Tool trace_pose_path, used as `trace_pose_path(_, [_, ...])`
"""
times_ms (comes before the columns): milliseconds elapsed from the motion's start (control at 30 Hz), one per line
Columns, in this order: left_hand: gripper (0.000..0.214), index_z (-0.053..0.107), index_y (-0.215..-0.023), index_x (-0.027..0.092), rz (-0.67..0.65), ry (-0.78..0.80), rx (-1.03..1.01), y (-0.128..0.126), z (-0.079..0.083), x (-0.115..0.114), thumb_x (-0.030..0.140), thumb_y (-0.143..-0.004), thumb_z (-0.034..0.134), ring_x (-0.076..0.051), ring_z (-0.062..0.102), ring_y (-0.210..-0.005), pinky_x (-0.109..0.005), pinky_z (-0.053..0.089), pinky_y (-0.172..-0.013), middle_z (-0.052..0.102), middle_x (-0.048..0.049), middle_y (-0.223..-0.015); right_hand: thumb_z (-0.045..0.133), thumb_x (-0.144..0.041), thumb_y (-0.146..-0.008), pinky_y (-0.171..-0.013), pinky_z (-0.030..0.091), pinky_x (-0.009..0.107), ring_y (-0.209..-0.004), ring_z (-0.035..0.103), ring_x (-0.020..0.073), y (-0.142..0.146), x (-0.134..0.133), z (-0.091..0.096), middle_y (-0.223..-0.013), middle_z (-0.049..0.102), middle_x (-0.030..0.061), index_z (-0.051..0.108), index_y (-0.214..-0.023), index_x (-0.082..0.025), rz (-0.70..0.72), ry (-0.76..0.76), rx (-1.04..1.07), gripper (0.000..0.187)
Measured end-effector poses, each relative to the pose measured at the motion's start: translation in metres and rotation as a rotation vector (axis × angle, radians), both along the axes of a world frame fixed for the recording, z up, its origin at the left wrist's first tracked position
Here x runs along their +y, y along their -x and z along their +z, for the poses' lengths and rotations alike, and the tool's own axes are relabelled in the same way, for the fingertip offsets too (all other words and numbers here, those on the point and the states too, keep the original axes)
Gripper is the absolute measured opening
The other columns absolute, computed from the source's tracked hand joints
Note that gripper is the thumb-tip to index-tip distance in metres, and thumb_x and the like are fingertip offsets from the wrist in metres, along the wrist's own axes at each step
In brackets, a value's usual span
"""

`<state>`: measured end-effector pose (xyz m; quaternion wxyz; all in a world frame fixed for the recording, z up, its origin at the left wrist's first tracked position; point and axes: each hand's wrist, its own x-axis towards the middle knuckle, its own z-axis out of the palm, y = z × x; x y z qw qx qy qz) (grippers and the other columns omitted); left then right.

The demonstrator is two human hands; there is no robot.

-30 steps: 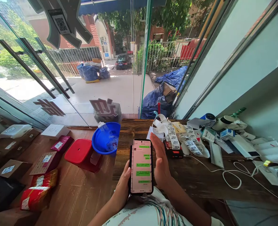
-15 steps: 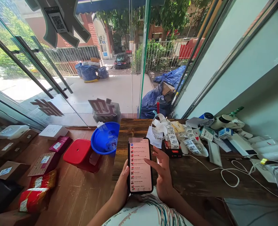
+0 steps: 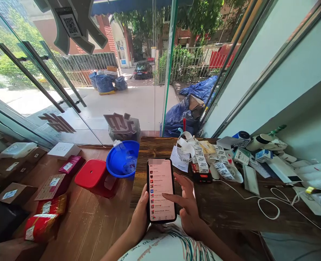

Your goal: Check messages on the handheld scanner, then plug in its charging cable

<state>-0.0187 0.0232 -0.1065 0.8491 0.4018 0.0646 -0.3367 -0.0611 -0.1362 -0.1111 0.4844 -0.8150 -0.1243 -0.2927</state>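
Note:
A black-edged smartphone (image 3: 161,192) stands upright in front of my body, its lit screen filled with a list of rows and small icons. My left hand (image 3: 140,206) is wrapped around its left side, with the thumb along the edge. My right hand (image 3: 187,204) is beside the phone's right side, its fingers apart and holding nothing. One finger reaches over the screen at about the middle rows; I cannot tell if it touches the glass. Beyond my right hand, a small black and red label printer (image 3: 202,177) sits on the wooden table (image 3: 155,146) under strips of numbered labels (image 3: 202,163).
White cables (image 3: 266,203), boxes and papers lie along the table's right side. A blue basin (image 3: 111,163) and a red stool (image 3: 91,174) stand on the floor to the left. Further left are parcels (image 3: 42,226). Glass doors (image 3: 127,101) are in front.
The list on the phone screen has scrolled downward and shows other rows. My right finger has moved slightly left and down over the screen. The camera view has shifted a little.

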Motion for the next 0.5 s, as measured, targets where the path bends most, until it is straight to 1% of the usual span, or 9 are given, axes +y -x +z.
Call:
trace_pose_path(133, [0.066, 0.044, -0.135, 0.027, 0.011, -0.006, -0.013, 0.0001, 0.0004, 0.0000, 0.052, -0.077, 0.063, -0.033, 0.039, -0.130, -0.048, 0.042, -0.103, 0.058, -0.0058, -0.131, 0.027, -0.049, -0.094, -0.100, 0.022, 0.058, -0.127, 0.025, 0.0345, -0.0003, 0.0002, 0.0012, -0.150, 0.024, 0.0001, 0.064, -0.113, -0.033, -0.014, 0.010, -0.027, 0.045])
trace_pose_path(200, [0.063, 0.047, -0.133, 0.027, 0.012, -0.012, -0.016, 0.0003, 0.0011, -0.0001, 0.050, -0.077, 0.064, -0.033, 0.039, -0.130, -0.048, 0.041, -0.104, 0.058, -0.0053, -0.131, 0.028, -0.049, -0.094, -0.100, 0.022, 0.058, -0.126, 0.026, 0.0340, 0.0007, -0.0001, 0.0018, -0.149, 0.026, -0.0004, 0.065, -0.111, -0.034, -0.007, 0.017, -0.049, 0.044])
trace_pose_path(333, [0.062, 0.048, -0.133, 0.027, 0.020, -0.013, -0.013, 0.0002, 0.0002, -0.0002, 0.051, -0.077, 0.062, -0.031, 0.040, -0.130, -0.046, 0.039, -0.106, 0.058, -0.0049, -0.130, 0.030, -0.049, -0.093, -0.098, 0.024, 0.057, -0.125, 0.028, 0.0339, 0.0025, -0.0004, 0.0020, -0.148, 0.027, -0.0017, 0.067, -0.107, -0.037, 0.003, 0.055, -0.042, 0.042])
trace_pose_path(400, [0.063, 0.049, -0.132, 0.026, 0.027, -0.016, -0.012, -0.0001, -0.0015, -0.0002, 0.052, -0.076, 0.063, -0.030, 0.039, -0.131, -0.044, 0.036, -0.108, 0.058, -0.0051, -0.130, 0.026, -0.052, -0.093, -0.099, 0.025, 0.058, -0.126, 0.027, 0.0344, 0.0017, 0.0000, 0.0032, -0.149, 0.026, -0.0006, 0.062, -0.115, -0.036, -0.009, 0.060, -0.045, 0.045])
trace_pose_path(500, [0.063, 0.049, -0.132, 0.025, 0.022, -0.017, -0.009, -0.0004, -0.0037, -0.0004, 0.051, -0.077, 0.064, -0.030, 0.039, -0.131, -0.045, 0.033, -0.110, 0.057, -0.0060, -0.131, 0.018, -0.056, -0.092, -0.101, 0.023, 0.059, -0.129, 0.024, 0.0361, -0.0014, 0.0005, 0.0077, -0.150, 0.021, 0.0044, 0.043, -0.136, -0.032, -0.076, 0.113, -0.013, 0.056])
